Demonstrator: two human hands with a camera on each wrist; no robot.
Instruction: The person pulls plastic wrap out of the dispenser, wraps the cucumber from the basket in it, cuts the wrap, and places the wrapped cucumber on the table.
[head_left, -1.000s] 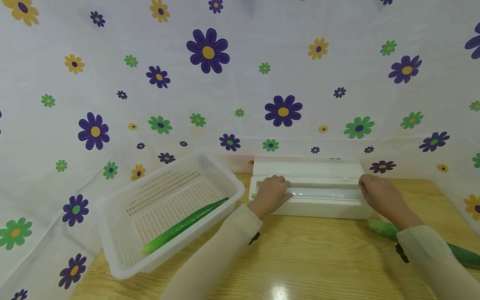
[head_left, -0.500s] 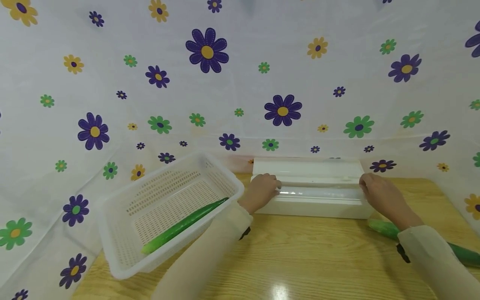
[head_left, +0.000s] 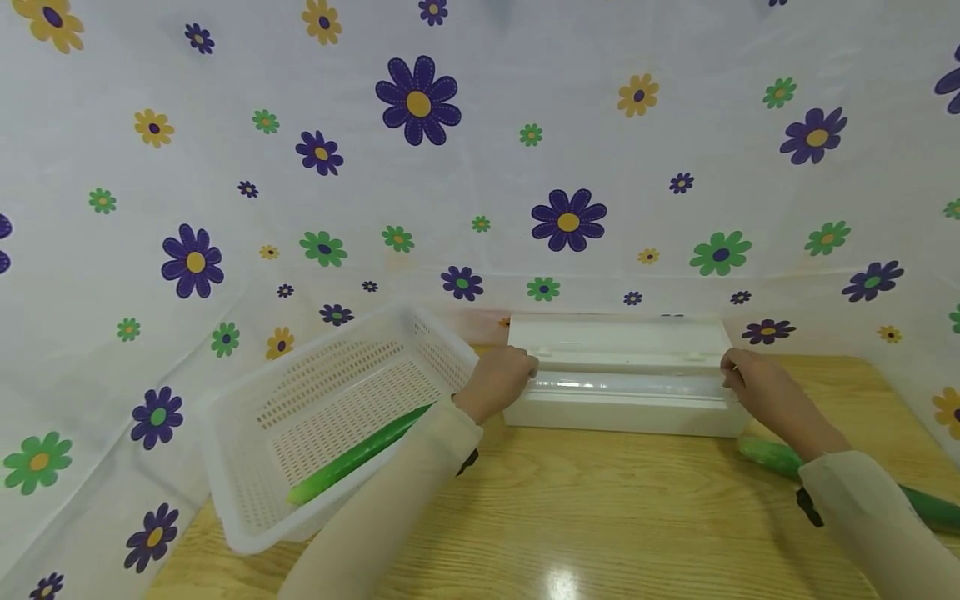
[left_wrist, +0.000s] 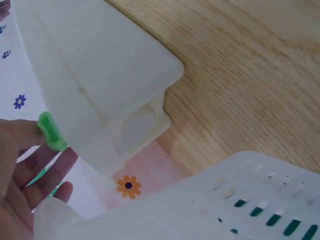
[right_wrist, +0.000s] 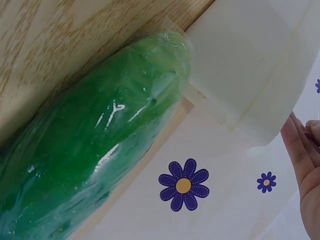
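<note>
White box (head_left: 622,417) sits on the wood table (head_left: 622,517), lid up, clear film roll (head_left: 630,383) inside; left hand (head_left: 495,379) at its left end, fingers bent, touching the green slider (left_wrist: 51,131) on the edge, can't tell if it's pinched; right hand (head_left: 768,396) at the right end, fingers bent, tips close to thumb, can't tell if they grip film; hands well apart; film-wrapped cucumber (right_wrist: 100,130) lies near the box's right end; white basket (head_left: 227,492) at left holds a second cucumber (head_left: 352,462), partly behind the left sleeve (head_left: 390,508).
</note>
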